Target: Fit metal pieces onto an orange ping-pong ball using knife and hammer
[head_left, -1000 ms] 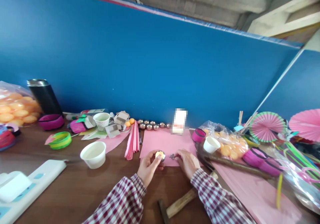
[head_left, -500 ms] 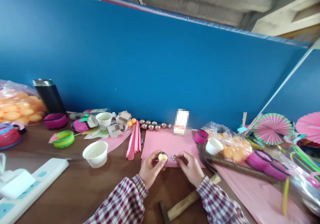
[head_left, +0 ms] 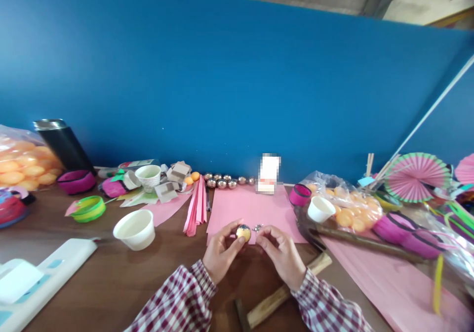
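Between the thumb and fingers of my left hand [head_left: 222, 253] is a ball [head_left: 243, 232], partly orange and partly covered in shiny silver pieces. My right hand [head_left: 279, 253] is pinched closed just to its right; whatever its fingertips hold is too small to make out. Small silver pieces [head_left: 258, 228] lie on the pink paper [head_left: 231, 206] beside those fingertips. Behind the hands, a row of several shiny silver balls [head_left: 224, 182] runs along the blue partition.
A white bowl [head_left: 135, 229] and power strip [head_left: 55, 268] are on the left. A wooden-handled hammer [head_left: 269, 306] lies near the right forearm. Bagged orange balls [head_left: 355, 213], a white cup [head_left: 320, 209] and a pink fan [head_left: 417, 178] are on the right.
The view has tilted down slightly. My right hand has moved a little closer to the ball, which has turned slightly in my left hand.
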Demonstrator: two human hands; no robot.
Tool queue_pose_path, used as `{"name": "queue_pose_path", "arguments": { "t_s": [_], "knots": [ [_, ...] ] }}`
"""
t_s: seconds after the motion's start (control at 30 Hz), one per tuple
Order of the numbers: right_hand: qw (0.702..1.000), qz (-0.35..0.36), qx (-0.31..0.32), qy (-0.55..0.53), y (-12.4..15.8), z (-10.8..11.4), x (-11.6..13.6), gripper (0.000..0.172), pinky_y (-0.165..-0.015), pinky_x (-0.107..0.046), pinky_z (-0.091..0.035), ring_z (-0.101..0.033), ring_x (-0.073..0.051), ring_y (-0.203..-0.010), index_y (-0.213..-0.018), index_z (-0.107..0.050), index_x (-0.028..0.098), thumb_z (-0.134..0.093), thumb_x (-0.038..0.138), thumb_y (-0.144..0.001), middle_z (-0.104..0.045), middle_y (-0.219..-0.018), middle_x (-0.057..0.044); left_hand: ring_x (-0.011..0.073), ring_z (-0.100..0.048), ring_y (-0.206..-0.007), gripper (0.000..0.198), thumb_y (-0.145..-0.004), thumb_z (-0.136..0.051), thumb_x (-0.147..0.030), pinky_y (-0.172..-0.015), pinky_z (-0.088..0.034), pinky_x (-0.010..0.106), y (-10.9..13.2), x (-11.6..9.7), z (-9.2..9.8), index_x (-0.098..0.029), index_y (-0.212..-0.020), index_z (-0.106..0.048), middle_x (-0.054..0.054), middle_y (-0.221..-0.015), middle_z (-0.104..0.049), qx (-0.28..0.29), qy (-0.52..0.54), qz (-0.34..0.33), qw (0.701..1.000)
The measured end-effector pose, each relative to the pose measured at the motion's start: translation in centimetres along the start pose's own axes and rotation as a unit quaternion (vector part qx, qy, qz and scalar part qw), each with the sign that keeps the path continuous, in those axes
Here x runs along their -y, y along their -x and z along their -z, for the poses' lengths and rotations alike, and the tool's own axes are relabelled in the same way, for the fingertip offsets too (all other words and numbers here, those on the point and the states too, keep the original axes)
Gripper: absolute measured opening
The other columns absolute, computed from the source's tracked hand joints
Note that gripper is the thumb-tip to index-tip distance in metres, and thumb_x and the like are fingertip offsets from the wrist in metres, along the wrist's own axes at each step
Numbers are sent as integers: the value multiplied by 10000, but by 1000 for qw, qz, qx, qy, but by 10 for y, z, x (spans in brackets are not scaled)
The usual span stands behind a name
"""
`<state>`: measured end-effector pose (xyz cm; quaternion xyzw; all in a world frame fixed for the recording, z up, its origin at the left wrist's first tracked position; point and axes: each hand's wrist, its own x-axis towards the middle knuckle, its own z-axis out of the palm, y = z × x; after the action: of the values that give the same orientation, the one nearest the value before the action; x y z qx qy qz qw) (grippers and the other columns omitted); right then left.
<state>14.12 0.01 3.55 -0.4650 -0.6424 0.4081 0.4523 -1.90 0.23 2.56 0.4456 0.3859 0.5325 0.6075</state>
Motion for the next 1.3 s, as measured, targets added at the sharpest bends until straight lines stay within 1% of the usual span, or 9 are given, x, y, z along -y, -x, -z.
{"name": "queue_pose_path", "arguments": {
  "t_s": [0.13, 0.23, 0.4, 0.5, 0.63, 0.8, 0.97, 1.1, 1.3],
  "knots": [
    [994, -59, 12, -90, -1, -2, -5, 255, -497, -220, -439, -524, -104, -533, -711, -588, 154, -568, 408, -715, -568, -613, 8, 162, -578, -728, 453, -621, -653, -293, -656, -481, 266, 0, 1, 0, -160, -1047, -573, 72, -910, -633, 12, -41, -26, 999],
    [990, -66, 8, -122, -1, -4, -7, 248, -538, -232, -462, -539, -107, -566, -767, -597, 148, -595, 386, -699, -589, -639, -1, 166, -584, -745, 448, -646, -632, -282, -692, -476, 278, 0, 2, 1, -161, -1070, -551, 73, -927, -631, 18, -64, -35, 997],
    [990, -55, -8, -127, 0, -5, -4, 216, -571, -230, -457, -533, -97, -583, -814, -569, 156, -598, 344, -710, -587, -674, 1, 177, -595, -748, 457, -621, -652, -260, -705, -476, 291, -1, 2, 0, -157, -1055, -552, 88, -972, -625, 9, -84, -39, 996],
    [994, -39, -8, -106, 1, -5, -2, 183, -586, -232, -449, -521, -101, -597, -767, -567, 162, -581, 339, -723, -564, -656, 5, 171, -597, -709, 429, -600, -666, -256, -674, -480, 281, 0, 3, -1, -160, -1009, -578, 82, -931, -639, 0, -86, -33, 996],
    [998, 7, -18, -65, 1, -5, -3, 139, -697, -248, -431, -518, -133, -763, -698, -581, 173, -608, 309, -701, -546, -763, -11, 160, -596, -672, 426, -576, -682, -235, -641, -485, 271, 1, 4, -2, -166, -986, -591, 77, -893, -651, -8, -89, -21, 996],
    [997, 6, -25, -78, 2, -8, -10, 108, -801, -275, -391, -485, -162, -914, -682, -603, 175, -636, 278, -677, -517, -876, -23, 181, -602, -724, 436, -583, -678, -233, -681, -491, 299, 1, 8, -1, -170, -1003, -582, 85, -918, -649, 6, -98, -25, 995],
    [996, -7, -14, -90, 2, -9, -14, 105, -786, -281, -398, -499, -163, -887, -678, -618, 170, -646, 271, -671, -521, -872, -28, 196, -598, -769, 441, -594, -673, -237, -723, -486, 324, 1, 10, 0, -174, -1019, -571, 87, -929, -647, 14, -105, -34, 994],
    [996, -10, -12, -91, 1, -9, -14, 118, -756, -269, -410, -514, -151, -838, -667, -624, 169, -640, 286, -675, -527, -857, -23, 202, -594, -772, 432, -607, -664, -250, -714, -487, 336, 1, 12, 1, -180, -1022, -566, 90, -930, -641, 19, -119, -42, 992],
    [997, -7, -11, -79, 1, -8, -13, 129, -761, -262, -410, -511, -151, -841, -671, -632, 163, -631, 291, -685, -522, -862, -28, 202, -592, -779, 436, -620, -657, -268, -711, -489, 341, 0, 15, 3, -180, -1033, -552, 92, -930, -632, 23, -144, -58, 988]
  ]
}}
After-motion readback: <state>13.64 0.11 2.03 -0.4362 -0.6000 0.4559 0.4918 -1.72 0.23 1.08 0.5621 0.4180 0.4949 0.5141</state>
